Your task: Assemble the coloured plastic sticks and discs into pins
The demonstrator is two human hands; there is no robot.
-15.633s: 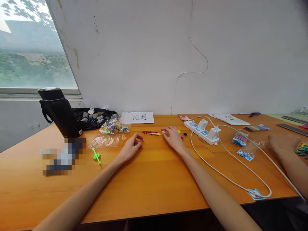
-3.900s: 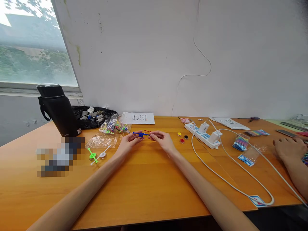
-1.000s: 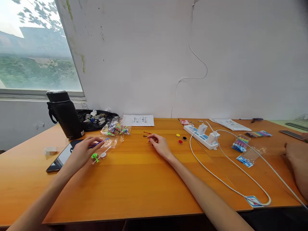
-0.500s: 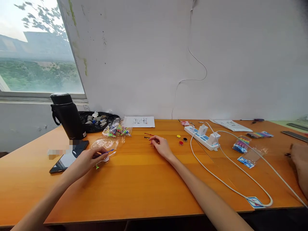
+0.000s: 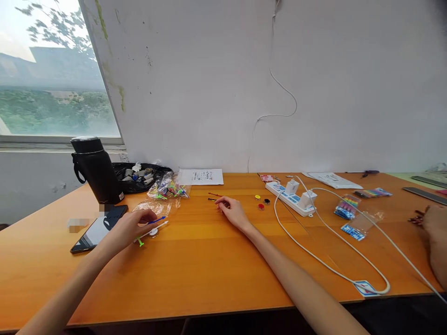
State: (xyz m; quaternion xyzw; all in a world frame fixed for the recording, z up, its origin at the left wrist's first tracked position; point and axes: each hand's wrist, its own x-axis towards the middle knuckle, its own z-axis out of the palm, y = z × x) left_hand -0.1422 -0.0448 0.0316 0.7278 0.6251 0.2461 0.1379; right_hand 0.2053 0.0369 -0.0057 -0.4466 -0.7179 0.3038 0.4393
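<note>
My left hand (image 5: 131, 228) is low over the left part of the table, its fingers closed on a blue arrow-shaped plastic piece (image 5: 158, 219). Just below the fingers lie a white arrow-shaped piece (image 5: 161, 225), a small white disc (image 5: 153, 231) and a green T-shaped peg (image 5: 140, 242). My right hand (image 5: 233, 215) rests on the tabletop with fingers loosely curled and slightly apart; I see nothing in it. Near its fingertips are a thin black piece (image 5: 211, 199) and a thin red piece (image 5: 214, 194).
A black flask (image 5: 96, 172) and a phone (image 5: 99, 230) are on the left. Behind are a bag of coloured pieces (image 5: 169, 188) and a black plastic bag (image 5: 157, 170). Red, yellow and black discs (image 5: 261, 206) lie beside a power strip (image 5: 293, 202) with trailing cables. Another person's hand (image 5: 435, 232) is far right.
The view has shifted slightly. My left hand has turned a little, and the white piece and green peg show more clearly beneath it. My right hand stays put.
</note>
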